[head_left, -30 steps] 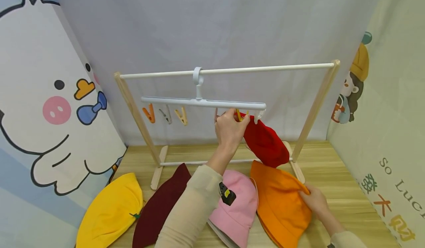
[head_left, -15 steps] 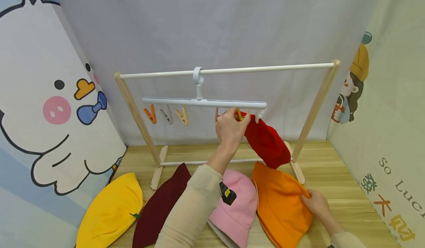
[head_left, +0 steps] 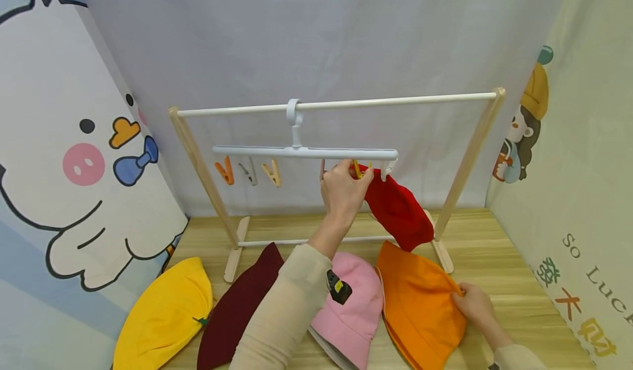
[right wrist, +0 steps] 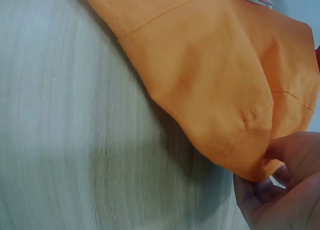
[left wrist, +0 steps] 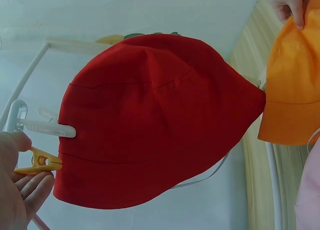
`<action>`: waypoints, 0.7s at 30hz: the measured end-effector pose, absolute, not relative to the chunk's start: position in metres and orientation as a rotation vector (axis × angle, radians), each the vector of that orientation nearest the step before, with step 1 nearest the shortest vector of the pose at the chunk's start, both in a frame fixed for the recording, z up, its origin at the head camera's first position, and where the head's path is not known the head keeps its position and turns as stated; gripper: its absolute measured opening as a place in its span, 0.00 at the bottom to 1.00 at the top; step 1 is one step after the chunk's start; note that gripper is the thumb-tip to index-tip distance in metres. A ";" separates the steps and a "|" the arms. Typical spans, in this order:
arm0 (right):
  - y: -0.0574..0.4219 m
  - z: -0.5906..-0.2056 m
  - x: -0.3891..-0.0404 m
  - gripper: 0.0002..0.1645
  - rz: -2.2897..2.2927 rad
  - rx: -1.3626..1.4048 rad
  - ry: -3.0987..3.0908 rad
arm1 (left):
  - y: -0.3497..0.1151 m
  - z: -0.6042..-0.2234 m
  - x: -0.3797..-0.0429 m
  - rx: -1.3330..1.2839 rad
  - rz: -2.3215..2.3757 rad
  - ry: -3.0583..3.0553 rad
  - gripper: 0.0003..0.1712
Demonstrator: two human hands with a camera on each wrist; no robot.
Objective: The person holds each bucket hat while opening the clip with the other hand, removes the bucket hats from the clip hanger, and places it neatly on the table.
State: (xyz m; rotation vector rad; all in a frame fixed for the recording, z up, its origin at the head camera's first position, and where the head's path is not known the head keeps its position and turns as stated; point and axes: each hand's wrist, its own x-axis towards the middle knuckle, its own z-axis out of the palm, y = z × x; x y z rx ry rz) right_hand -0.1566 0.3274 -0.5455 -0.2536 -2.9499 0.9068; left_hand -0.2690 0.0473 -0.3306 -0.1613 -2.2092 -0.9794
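Observation:
In the head view, my left hand [head_left: 343,191] is raised under the right half of a pale hanger [head_left: 341,153]. It pinches a yellow clothespin [left wrist: 42,161], whose tips meet the edge of a red bucket hat [left wrist: 150,115]. A white clothespin [left wrist: 50,128] beside it also clips that hat, which hangs tilted down to the right. My right hand [head_left: 475,307] pinches the crown of an orange bucket hat [head_left: 420,304] lying on the table. Thumb and fingers close on a fold of its cloth [right wrist: 260,160] in the right wrist view.
The hanger hooks over a wooden rack's white rail [head_left: 395,102]. Orange [head_left: 225,170], grey [head_left: 248,171] and light yellow clothespins [head_left: 272,173] hang at its left. Yellow [head_left: 165,315], maroon [head_left: 242,309] and pink hats [head_left: 348,309] lie along the front of the wooden table [head_left: 499,260].
The right hand and the orange hat have shifted slightly right. The hanger has swung a little to the right, while the left hand stays at the yellow clothespin.

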 end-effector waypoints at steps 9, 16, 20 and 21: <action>0.332 -0.553 -0.156 0.13 0.881 -0.248 -2.985 | 0.048 -0.330 -0.268 -0.175 -1.002 -2.192 0.13; 0.329 -0.547 -0.158 0.18 0.897 -0.290 -2.955 | 0.047 -0.332 -0.266 -0.163 -1.000 -2.195 0.11; 0.324 -0.540 -0.161 0.20 0.887 -0.310 -2.931 | 0.047 -0.332 -0.266 -0.171 -0.999 -2.197 0.12; 0.323 -0.538 -0.162 0.21 0.887 -0.305 -2.927 | 0.047 -0.332 -0.267 -0.174 -0.996 -2.196 0.12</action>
